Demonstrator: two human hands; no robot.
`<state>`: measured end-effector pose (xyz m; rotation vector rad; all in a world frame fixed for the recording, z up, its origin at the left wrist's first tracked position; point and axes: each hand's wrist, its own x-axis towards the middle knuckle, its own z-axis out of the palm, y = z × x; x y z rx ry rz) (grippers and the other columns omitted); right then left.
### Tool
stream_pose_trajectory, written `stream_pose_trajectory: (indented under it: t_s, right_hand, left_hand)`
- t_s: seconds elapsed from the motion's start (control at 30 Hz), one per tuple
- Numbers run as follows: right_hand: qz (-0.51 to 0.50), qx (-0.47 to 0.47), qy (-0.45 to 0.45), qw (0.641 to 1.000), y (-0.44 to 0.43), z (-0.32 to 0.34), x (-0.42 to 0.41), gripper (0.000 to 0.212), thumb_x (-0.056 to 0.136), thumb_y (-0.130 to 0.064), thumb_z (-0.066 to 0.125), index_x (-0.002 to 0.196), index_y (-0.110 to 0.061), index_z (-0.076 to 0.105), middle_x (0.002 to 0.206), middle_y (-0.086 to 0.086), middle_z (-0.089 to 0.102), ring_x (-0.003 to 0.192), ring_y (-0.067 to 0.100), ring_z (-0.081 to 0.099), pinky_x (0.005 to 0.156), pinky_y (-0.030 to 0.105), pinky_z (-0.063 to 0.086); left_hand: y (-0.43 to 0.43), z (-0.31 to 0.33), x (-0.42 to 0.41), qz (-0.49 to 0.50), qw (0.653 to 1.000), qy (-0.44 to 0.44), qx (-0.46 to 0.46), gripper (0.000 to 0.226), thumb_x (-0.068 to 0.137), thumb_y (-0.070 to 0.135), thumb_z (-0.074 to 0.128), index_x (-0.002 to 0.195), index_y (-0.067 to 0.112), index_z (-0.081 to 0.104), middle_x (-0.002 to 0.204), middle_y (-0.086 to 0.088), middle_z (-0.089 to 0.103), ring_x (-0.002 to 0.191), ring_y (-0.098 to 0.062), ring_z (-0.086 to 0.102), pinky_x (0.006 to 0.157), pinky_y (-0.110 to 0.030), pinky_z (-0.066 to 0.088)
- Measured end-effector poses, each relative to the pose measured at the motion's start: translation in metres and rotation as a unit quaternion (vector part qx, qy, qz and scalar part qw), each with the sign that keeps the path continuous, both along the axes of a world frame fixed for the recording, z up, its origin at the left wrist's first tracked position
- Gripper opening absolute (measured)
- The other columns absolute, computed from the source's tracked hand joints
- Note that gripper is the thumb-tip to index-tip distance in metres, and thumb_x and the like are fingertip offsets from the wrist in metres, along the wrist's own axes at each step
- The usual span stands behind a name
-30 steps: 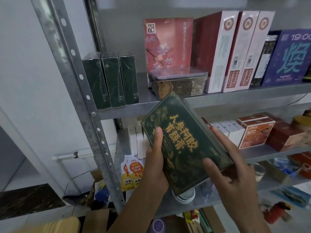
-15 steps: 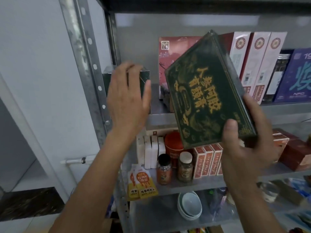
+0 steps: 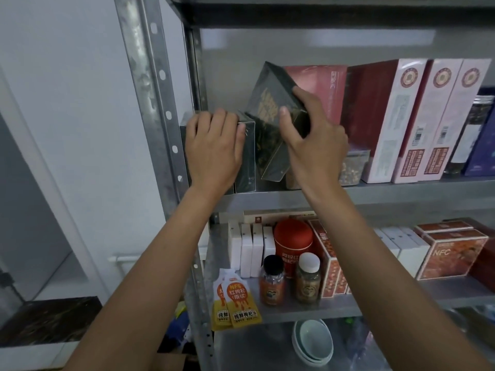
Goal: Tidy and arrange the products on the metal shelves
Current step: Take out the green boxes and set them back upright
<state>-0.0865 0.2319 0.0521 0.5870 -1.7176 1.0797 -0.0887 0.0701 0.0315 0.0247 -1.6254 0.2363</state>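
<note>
Gripping the green box (image 3: 269, 103), right hand (image 3: 313, 145) now reaches shelf (image 3: 401, 193) — left hand (image 3: 213, 151) seemingly clasps upright boxes (image 3: 247, 159).

The gold characters on the green box (image 3: 267, 103) in the right hand (image 3: 313, 140) are too blurred to read. Below the grip and to its left, a sachet (image 3: 241, 303) reads "NFC 红枸杞原浆" and "纯鲜枸杞汁". Straight below the grip, a red tin (image 3: 293, 245) shows "阿胶红". Below and far to its right, an orange box (image 3: 450, 254) reads "NFC".
</note>
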Motion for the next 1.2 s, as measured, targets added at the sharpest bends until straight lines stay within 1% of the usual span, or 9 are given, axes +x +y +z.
stream_pose_trajectory:
  t_s: [0.1, 0.27, 0.4, 0.47, 0.67, 0.73, 0.83, 0.97, 1.2]
  right_hand:
    - [0.007, 0.013, 0.004, 1.000, -0.009, 0.001, -0.005, 0.055, 0.094, -0.055, 0.042, 0.131, -0.018, 0.058, 0.087, 0.004, 0.073, 0.075, 0.021, 0.068, 0.080, 0.045, 0.055]
    - [-0.004, 0.065, -0.020, 0.998, -0.021, -0.001, -0.009, 0.059, 0.097, -0.057, 0.023, 0.127, -0.021, 0.059, 0.090, 0.004, 0.071, 0.086, 0.025, 0.066, 0.086, 0.049, 0.049]
    - [-0.042, 0.157, -0.101, 0.981, -0.029, -0.010, -0.019, 0.048, 0.102, -0.052, 0.023, 0.127, -0.026, 0.054, 0.104, 0.009, 0.067, 0.115, 0.031, 0.050, 0.098, 0.052, 0.037]
    - [-0.062, 0.186, -0.109, 0.974, -0.030, -0.010, -0.024, 0.046, 0.102, -0.052, 0.023, 0.124, -0.024, 0.051, 0.108, 0.007, 0.066, 0.119, 0.030, 0.046, 0.101, 0.053, 0.034]
    - [-0.019, 0.214, -0.113, 0.970, -0.022, -0.010, -0.023, 0.055, 0.100, -0.055, 0.025, 0.144, -0.024, 0.036, 0.123, 0.008, 0.062, 0.122, 0.029, 0.045, 0.103, 0.049, 0.035]
    - [0.005, 0.147, -0.073, 0.986, -0.008, -0.017, -0.020, 0.054, 0.101, -0.051, 0.029, 0.144, -0.021, 0.041, 0.125, 0.007, 0.061, 0.121, 0.026, 0.049, 0.102, 0.046, 0.038]
    - [-0.063, 0.060, -0.043, 0.995, 0.024, -0.034, -0.024, 0.054, 0.100, -0.050, 0.027, 0.133, -0.016, 0.054, 0.125, 0.007, 0.062, 0.121, 0.025, 0.051, 0.109, 0.052, 0.034]
    - [-0.149, 0.235, -0.043, 0.960, 0.058, -0.063, -0.043, 0.069, 0.098, -0.064, 0.017, 0.123, -0.014, 0.059, 0.122, 0.009, 0.061, 0.122, 0.028, 0.051, 0.117, 0.059, 0.013]
    - [-0.190, 0.289, 0.056, 0.937, 0.079, -0.078, -0.041, 0.085, 0.074, -0.076, 0.048, 0.128, -0.010, 0.051, 0.121, 0.012, 0.055, 0.115, 0.026, 0.043, 0.111, 0.058, 0.023]
  left_hand:
    - [-0.002, 0.000, -0.001, 0.005, 1.000, 0.003, -0.006, 0.028, 0.102, 0.026, 0.042, 0.091, 0.008, 0.061, 0.088, -0.009, 0.063, 0.083, -0.029, 0.055, 0.083, -0.035, 0.033]
    - [-0.003, 0.000, -0.004, 0.008, 1.000, 0.009, -0.008, 0.029, 0.102, 0.027, 0.042, 0.090, 0.008, 0.061, 0.087, -0.008, 0.062, 0.082, -0.028, 0.054, 0.082, -0.035, 0.034]
    - [-0.003, 0.000, -0.005, 0.004, 1.000, 0.020, -0.011, 0.037, 0.104, 0.029, 0.036, 0.088, 0.008, 0.061, 0.084, -0.008, 0.061, 0.079, -0.028, 0.054, 0.081, -0.035, 0.034]
    - [-0.004, 0.000, -0.006, 0.002, 1.000, 0.018, -0.008, 0.038, 0.104, 0.030, 0.035, 0.088, 0.008, 0.062, 0.085, -0.008, 0.062, 0.080, -0.028, 0.054, 0.081, -0.035, 0.034]
    - [-0.005, 0.000, -0.006, 0.001, 1.000, 0.011, -0.003, 0.040, 0.104, 0.031, 0.033, 0.089, 0.008, 0.062, 0.086, -0.008, 0.062, 0.081, -0.028, 0.054, 0.082, -0.036, 0.035]
    - [-0.004, -0.001, -0.005, -0.002, 1.000, 0.003, 0.001, 0.040, 0.105, 0.031, 0.033, 0.090, 0.008, 0.062, 0.087, -0.008, 0.062, 0.081, -0.028, 0.054, 0.084, -0.036, 0.035]
    - [-0.002, -0.002, -0.006, -0.007, 1.000, -0.008, 0.016, 0.036, 0.104, 0.029, 0.037, 0.091, 0.008, 0.062, 0.088, -0.008, 0.062, 0.082, -0.029, 0.053, 0.087, -0.036, 0.034]
    - [0.001, -0.002, -0.007, -0.013, 1.000, -0.010, 0.023, 0.037, 0.104, 0.030, 0.035, 0.092, 0.008, 0.063, 0.087, -0.008, 0.062, 0.084, -0.029, 0.054, 0.087, -0.037, 0.035]
    - [0.001, -0.002, -0.004, -0.019, 0.999, -0.019, 0.025, 0.037, 0.103, 0.030, 0.035, 0.092, 0.008, 0.062, 0.088, -0.008, 0.062, 0.083, -0.029, 0.053, 0.086, -0.037, 0.033]
